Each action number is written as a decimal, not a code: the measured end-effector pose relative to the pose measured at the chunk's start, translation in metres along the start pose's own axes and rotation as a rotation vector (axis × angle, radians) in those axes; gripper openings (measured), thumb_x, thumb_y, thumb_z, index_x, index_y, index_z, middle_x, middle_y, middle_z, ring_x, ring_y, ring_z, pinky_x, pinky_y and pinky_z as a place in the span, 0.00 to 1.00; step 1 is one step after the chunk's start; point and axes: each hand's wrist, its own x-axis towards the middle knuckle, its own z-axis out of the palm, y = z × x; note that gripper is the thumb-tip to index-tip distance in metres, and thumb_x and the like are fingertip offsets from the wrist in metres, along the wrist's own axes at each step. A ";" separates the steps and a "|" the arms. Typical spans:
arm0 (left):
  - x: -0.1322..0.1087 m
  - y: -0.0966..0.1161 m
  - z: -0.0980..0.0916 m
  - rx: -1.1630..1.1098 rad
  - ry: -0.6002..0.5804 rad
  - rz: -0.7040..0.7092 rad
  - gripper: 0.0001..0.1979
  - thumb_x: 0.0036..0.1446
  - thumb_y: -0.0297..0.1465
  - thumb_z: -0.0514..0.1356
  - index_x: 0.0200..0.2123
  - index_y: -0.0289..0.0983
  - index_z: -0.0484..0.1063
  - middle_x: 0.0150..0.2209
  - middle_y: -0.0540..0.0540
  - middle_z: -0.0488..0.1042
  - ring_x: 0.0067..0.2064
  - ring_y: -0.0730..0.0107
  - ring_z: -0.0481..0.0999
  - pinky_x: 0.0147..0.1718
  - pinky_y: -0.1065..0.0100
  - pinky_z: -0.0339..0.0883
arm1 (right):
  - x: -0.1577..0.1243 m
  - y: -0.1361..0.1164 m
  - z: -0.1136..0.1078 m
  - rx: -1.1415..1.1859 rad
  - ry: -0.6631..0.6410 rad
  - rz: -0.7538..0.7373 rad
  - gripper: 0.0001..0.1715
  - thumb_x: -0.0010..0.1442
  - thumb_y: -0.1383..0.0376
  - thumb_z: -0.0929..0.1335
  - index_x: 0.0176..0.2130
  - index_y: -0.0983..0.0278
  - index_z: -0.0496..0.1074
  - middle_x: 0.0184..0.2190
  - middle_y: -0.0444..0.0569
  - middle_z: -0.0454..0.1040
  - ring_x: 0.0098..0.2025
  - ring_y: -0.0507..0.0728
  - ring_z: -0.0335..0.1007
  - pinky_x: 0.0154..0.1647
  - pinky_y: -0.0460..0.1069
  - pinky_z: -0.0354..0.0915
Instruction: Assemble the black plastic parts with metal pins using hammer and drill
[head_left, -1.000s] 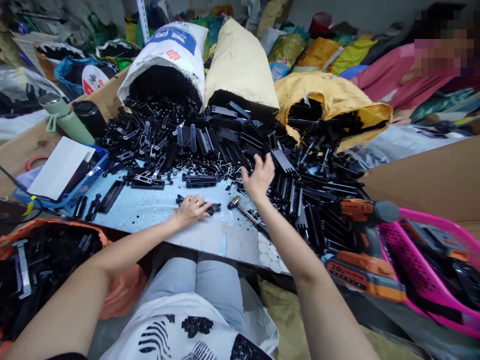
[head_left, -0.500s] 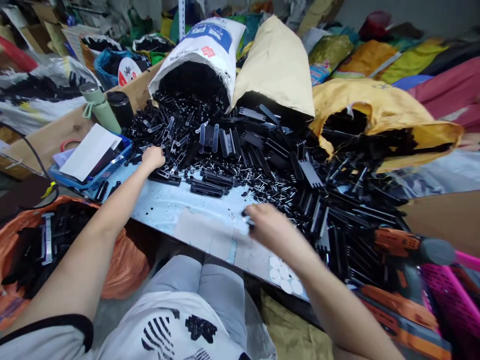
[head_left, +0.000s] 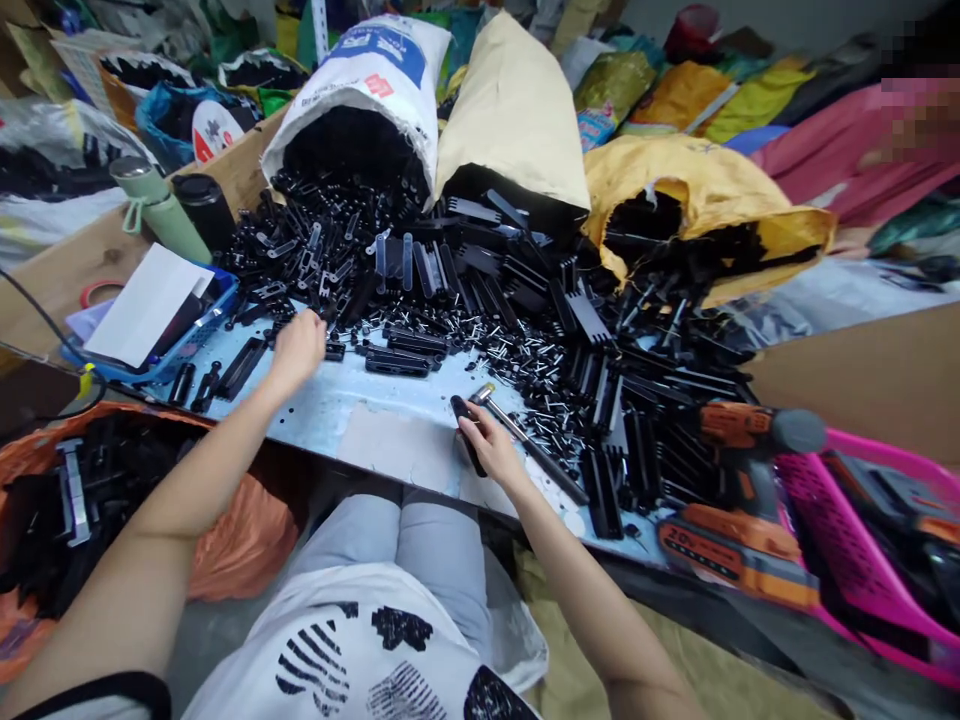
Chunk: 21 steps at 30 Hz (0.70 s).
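Note:
My right hand [head_left: 491, 442] has its fingers closed on a long black plastic piece [head_left: 460, 408], low over the front of the worktop. Just right of it lies a hammer [head_left: 551, 468] with a metal head and dark handle. My left hand [head_left: 300, 348] is curled at the front edge of the heap of small black parts [head_left: 300, 240]; whatever its fingers hold is hidden. Between the hands, a few long black pieces [head_left: 397, 360] rest side by side. Scattered metal pins [head_left: 510, 355] spread behind the hammer.
A white sack [head_left: 397, 60], a cream sack [head_left: 510, 110] and a yellow sack [head_left: 712, 185] spill black parts at the back. An orange cordless drill [head_left: 739, 550] and pink basket [head_left: 847, 560] are at right. A blue tray [head_left: 157, 365] and green bottle [head_left: 169, 220] stand left.
My right hand has moved slightly left and now shows the black piece clearly. The hammer has come into view beside it. My left hand has shifted a little towards me; the camera view has turned.

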 end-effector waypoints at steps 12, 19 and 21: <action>-0.144 0.070 0.077 -0.396 0.142 0.137 0.07 0.53 0.30 0.60 0.36 0.34 0.68 0.37 0.40 0.70 0.44 0.55 0.70 0.43 0.57 0.66 | -0.029 0.004 0.002 0.237 0.002 0.077 0.28 0.55 0.49 0.66 0.52 0.59 0.68 0.41 0.49 0.73 0.35 0.55 0.71 0.41 0.53 0.68; -0.125 0.120 0.043 -0.924 -0.079 0.318 0.14 0.61 0.32 0.53 0.48 0.35 0.68 0.41 0.43 0.74 0.43 0.66 0.74 0.44 0.65 0.68 | -0.032 -0.023 0.021 0.702 -0.010 0.222 0.37 0.58 0.47 0.61 0.60 0.61 0.57 0.24 0.45 0.70 0.23 0.54 0.68 0.23 0.49 0.66; -0.124 0.133 0.039 -0.934 -0.153 0.337 0.18 0.62 0.31 0.51 0.54 0.35 0.65 0.43 0.41 0.74 0.45 0.65 0.74 0.44 0.64 0.68 | -0.031 -0.028 0.024 0.727 0.007 0.154 0.37 0.59 0.47 0.61 0.61 0.59 0.56 0.28 0.46 0.70 0.23 0.51 0.66 0.21 0.47 0.64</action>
